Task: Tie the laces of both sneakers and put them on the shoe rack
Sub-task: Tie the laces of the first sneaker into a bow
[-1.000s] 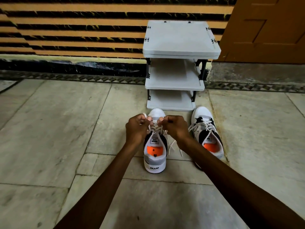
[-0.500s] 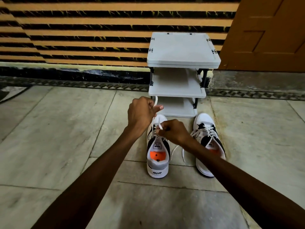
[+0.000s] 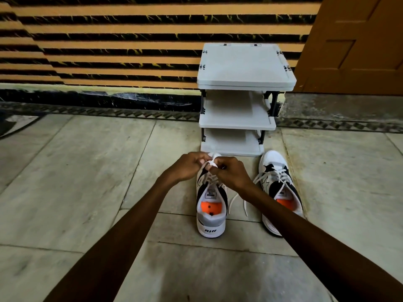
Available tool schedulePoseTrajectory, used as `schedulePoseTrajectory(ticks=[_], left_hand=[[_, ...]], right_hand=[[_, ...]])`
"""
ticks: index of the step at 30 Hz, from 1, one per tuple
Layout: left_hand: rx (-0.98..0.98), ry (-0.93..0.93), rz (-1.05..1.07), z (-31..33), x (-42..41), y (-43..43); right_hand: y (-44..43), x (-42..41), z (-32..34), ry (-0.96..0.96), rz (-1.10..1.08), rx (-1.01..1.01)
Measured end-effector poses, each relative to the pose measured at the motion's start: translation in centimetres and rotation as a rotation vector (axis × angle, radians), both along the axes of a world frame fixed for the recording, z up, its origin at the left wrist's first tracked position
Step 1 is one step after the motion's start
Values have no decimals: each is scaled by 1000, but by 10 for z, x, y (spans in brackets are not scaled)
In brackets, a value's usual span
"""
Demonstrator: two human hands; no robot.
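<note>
left hand back down beside right hand, both on the lace

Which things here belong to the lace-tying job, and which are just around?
Job: left white-and-black sneaker; its white lace, pinched by left hand and right hand; matching right sneaker, laces loose; grey plastic three-shelf shoe rack.
Idle: brown wooden door; orange-and-black striped wall.

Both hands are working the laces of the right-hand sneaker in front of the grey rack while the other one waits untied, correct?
Not quite. The head view shows the left hand and right hand pinching the laces of the left-hand sneaker in front of the grey rack; the right-hand sneaker is the one waiting, laces loose.
</note>
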State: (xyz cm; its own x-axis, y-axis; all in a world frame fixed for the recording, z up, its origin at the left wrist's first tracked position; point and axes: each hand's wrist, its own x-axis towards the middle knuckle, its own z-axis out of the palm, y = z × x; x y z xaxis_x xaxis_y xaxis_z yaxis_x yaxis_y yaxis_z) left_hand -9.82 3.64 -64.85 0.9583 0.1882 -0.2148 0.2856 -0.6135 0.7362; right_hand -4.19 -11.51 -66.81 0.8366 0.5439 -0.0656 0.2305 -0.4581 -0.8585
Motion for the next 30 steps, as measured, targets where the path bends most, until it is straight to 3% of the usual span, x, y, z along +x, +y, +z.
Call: schedulePoseTrajectory(ticks=[3,11,17,21,25,30], left_hand=[[-94,47,9,-12,-8,-1],[30,-299,232,3,-19,-9],[149,-122,97,5,-39,-19],[342,-82,209,6,-43,-18],[159,15,96,4,-37,-14],[17,-41,2,3,-29,-23]], right_hand=[[-4,4,2,65,-54,91],[-13,11,11,145,-185,209],[-26,14,26,338,-271,243],[-33,25,32,499,-267,149],[-36,28,31,636,-170,227],[-32,25,30,601,-85,278]])
